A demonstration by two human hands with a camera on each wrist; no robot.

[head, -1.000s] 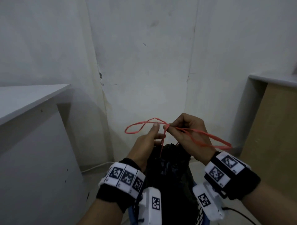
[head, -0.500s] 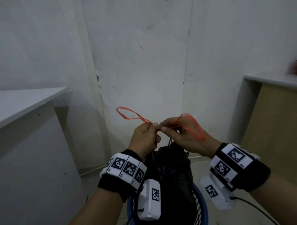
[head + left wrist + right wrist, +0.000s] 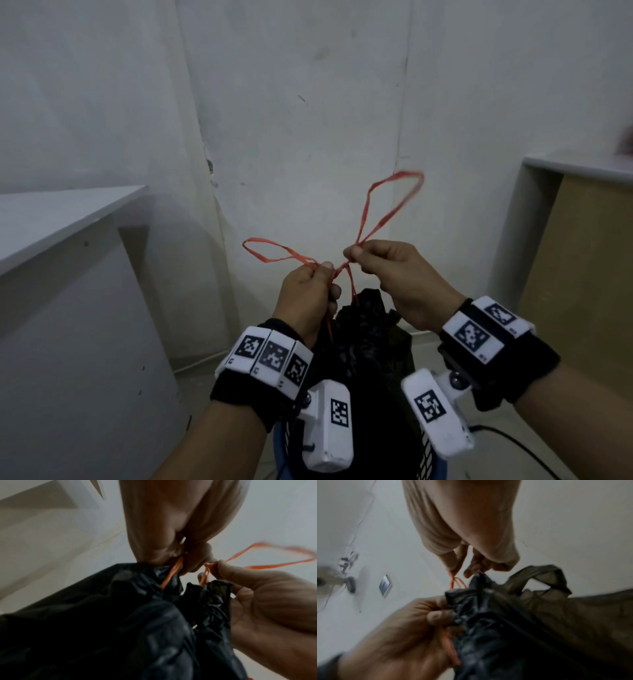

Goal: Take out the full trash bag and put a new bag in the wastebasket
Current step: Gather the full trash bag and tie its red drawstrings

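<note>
A full black trash bag (image 3: 370,346) stands gathered at its top inside a blue mesh wastebasket (image 3: 432,463). Red drawstring loops (image 3: 394,202) rise from the bag's neck. My left hand (image 3: 308,291) pinches the left drawstring loop (image 3: 270,251) just above the bag. My right hand (image 3: 394,270) pinches the right loop, which sticks up and to the right. In the left wrist view the orange-red string (image 3: 173,572) runs from my curled fingers into the black bag (image 3: 120,622). The right wrist view shows the string (image 3: 453,582) entering the bag's crumpled neck (image 3: 488,601).
A white counter (image 3: 61,219) stands on the left, and a tan cabinet with a white top (image 3: 582,274) on the right. White walls meet in a corner straight ahead. A black cable (image 3: 513,445) lies on the floor at the right.
Both hands rose slightly and drew apart. The right loop, earlier draped over my right hand, now stands up and to the right; the left loop dropped lower.
</note>
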